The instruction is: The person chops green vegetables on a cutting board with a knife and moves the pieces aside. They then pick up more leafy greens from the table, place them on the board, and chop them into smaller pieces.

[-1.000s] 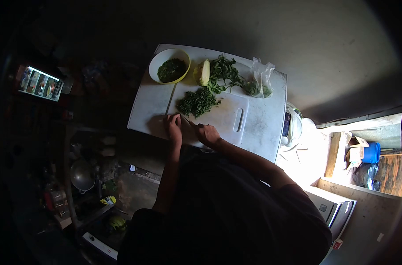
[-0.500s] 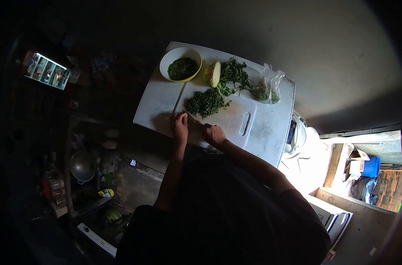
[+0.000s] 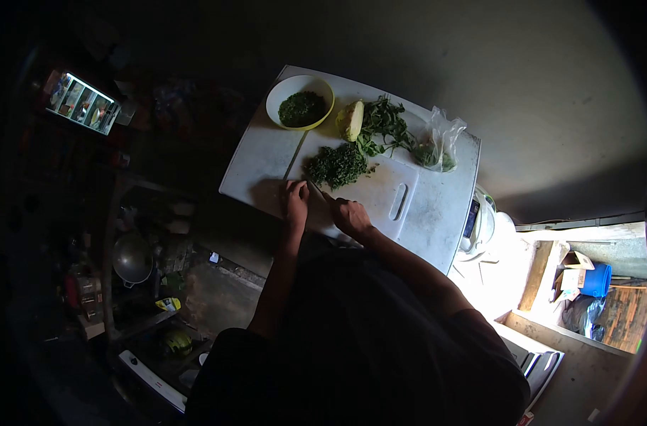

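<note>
1. On the pale desk [image 3: 441, 195], near its front edge: one white cutting board [image 3: 377, 186], slotted handle toward the right.
2. Knife [image 3: 325, 194], one; its handle lies in the right hand [image 3: 350, 216], fingers closed round it, apparently for control of the blade.
3. Left hand [image 3: 296, 199]: fingers bent and narrow beside the blade's far end, perhaps to steady it; whether they grip anything, cannot tell.
4. Chopped greens [image 3: 335, 165]: one heap on the board, just beyond the blade, within easy reach.
5. Bowl [image 3: 279, 94], yellow outside, holding finely cut greens; its walls keep them together.
6. Beyond the heap: pale cut cabbage [image 3: 351, 121], leafy sprigs [image 3: 386, 122] and a clear plastic bag [image 3: 444, 135] with greenery inside.
</note>
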Action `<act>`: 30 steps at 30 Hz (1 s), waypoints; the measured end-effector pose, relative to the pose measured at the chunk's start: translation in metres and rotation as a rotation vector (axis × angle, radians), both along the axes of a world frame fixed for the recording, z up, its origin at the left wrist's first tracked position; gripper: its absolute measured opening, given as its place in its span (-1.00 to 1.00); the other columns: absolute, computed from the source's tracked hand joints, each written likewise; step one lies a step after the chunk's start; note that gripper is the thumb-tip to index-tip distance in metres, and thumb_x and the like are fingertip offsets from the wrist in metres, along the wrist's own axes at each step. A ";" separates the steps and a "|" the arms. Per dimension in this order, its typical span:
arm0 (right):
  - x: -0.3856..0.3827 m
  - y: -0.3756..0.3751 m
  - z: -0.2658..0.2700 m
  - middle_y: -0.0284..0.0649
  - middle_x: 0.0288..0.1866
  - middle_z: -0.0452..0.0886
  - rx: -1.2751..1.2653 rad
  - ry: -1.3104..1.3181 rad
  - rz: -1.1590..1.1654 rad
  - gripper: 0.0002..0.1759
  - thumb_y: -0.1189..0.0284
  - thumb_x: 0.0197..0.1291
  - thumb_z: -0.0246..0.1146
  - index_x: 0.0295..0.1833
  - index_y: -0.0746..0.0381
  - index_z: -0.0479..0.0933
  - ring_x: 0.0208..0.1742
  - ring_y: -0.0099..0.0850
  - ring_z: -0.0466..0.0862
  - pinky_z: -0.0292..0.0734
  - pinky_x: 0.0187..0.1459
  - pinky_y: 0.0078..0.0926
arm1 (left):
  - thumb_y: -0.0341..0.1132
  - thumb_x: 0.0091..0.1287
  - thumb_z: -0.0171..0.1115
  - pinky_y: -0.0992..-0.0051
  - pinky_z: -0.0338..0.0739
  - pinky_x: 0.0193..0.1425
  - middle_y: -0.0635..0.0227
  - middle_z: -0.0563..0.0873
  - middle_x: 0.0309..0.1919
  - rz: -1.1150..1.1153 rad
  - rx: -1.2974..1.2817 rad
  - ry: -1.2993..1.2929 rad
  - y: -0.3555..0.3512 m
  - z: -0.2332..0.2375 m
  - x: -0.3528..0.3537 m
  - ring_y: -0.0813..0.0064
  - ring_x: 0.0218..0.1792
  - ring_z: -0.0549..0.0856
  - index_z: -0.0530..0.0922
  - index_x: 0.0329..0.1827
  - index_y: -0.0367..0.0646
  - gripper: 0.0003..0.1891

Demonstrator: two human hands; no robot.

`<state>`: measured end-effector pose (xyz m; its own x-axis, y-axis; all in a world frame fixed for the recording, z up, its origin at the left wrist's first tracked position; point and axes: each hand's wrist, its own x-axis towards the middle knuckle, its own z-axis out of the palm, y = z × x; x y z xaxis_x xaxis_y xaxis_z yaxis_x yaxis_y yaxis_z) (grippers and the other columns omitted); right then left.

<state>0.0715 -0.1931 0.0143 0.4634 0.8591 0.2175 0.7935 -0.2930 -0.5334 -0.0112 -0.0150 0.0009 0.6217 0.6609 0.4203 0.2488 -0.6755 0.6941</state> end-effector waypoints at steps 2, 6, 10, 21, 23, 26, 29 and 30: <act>-0.004 -0.002 0.030 -0.06 -0.40 0.65 0.006 0.019 0.043 -0.36 0.47 0.20 0.16 0.45 0.18 0.36 -0.48 -0.05 0.65 0.53 -0.47 -0.07 | -0.38 0.31 0.30 0.18 0.54 0.02 0.13 0.68 -0.14 0.006 0.038 0.017 0.001 -0.004 -0.002 0.01 -0.06 0.65 0.67 -0.13 -0.16 -0.87; -0.008 0.000 0.042 -0.06 -0.40 0.67 -0.078 0.030 0.030 -0.38 0.47 0.22 0.15 0.45 0.14 0.37 -0.46 -0.05 0.66 0.55 -0.43 -0.05 | -0.40 0.30 0.29 0.19 0.54 0.01 0.14 0.69 -0.17 0.025 0.059 0.011 0.004 -0.006 -0.001 0.05 -0.09 0.65 0.68 -0.14 -0.15 -0.88; -0.011 -0.001 0.043 -0.05 -0.39 0.67 -0.110 0.042 0.021 -0.36 0.47 0.22 0.14 0.47 0.11 0.36 -0.45 -0.03 0.66 0.56 -0.42 -0.04 | -0.41 0.31 0.28 0.21 0.54 0.01 0.15 0.69 -0.20 0.015 0.078 0.002 0.004 -0.007 0.000 0.04 -0.10 0.65 0.68 -0.16 -0.16 -0.90; -0.003 0.012 0.006 0.12 -0.39 0.62 -0.036 0.208 -0.033 -0.77 0.34 0.20 0.07 -0.27 0.28 0.51 -0.27 0.14 0.66 0.55 -0.17 0.12 | -0.40 0.35 0.25 0.19 0.50 0.04 0.12 0.65 -0.14 0.009 0.013 -0.020 -0.001 -0.009 0.000 0.03 -0.07 0.63 0.65 -0.11 -0.16 -0.88; -0.007 0.000 0.022 0.12 -0.39 0.62 -0.005 0.242 -0.015 -0.79 0.35 0.18 0.09 -0.27 0.28 0.52 -0.27 0.13 0.67 0.55 -0.17 0.11 | -0.39 0.35 0.25 0.18 0.50 0.05 0.12 0.65 -0.13 0.027 0.028 -0.038 -0.002 -0.008 -0.002 0.03 -0.05 0.63 0.65 -0.10 -0.15 -0.88; -0.002 -0.005 0.009 0.11 -0.36 0.63 -0.057 0.316 -0.014 -0.81 0.38 0.16 0.12 -0.26 0.28 0.53 -0.27 0.12 0.67 0.56 -0.17 0.10 | -0.36 0.38 0.25 0.17 0.49 0.08 0.14 0.66 -0.09 0.032 0.074 0.043 -0.005 0.008 -0.006 0.02 0.02 0.61 0.65 -0.09 -0.14 -0.88; 0.001 -0.005 0.018 0.10 -0.37 0.63 -0.076 0.140 0.029 -0.82 0.39 0.14 0.15 -0.24 0.27 0.53 -0.29 0.13 0.66 0.57 -0.21 0.08 | -0.38 0.36 0.27 0.18 0.50 0.05 0.09 0.67 -0.16 0.013 0.050 0.025 -0.005 0.011 -0.003 0.00 -0.06 0.64 0.67 -0.13 -0.18 -0.89; 0.002 -0.003 0.018 0.10 -0.37 0.63 -0.074 0.139 0.030 -0.82 0.39 0.14 0.15 -0.24 0.27 0.53 -0.29 0.13 0.66 0.57 -0.21 0.08 | -0.36 0.38 0.25 0.16 0.49 0.05 0.09 0.67 -0.16 0.037 0.093 0.033 -0.006 0.008 -0.002 -0.01 -0.06 0.63 0.67 -0.12 -0.17 -0.89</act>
<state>0.0736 -0.1961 0.0321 0.4581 0.8844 0.0887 0.7228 -0.3125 -0.6164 -0.0131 -0.0211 0.0087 0.6121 0.6428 0.4606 0.2963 -0.7264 0.6200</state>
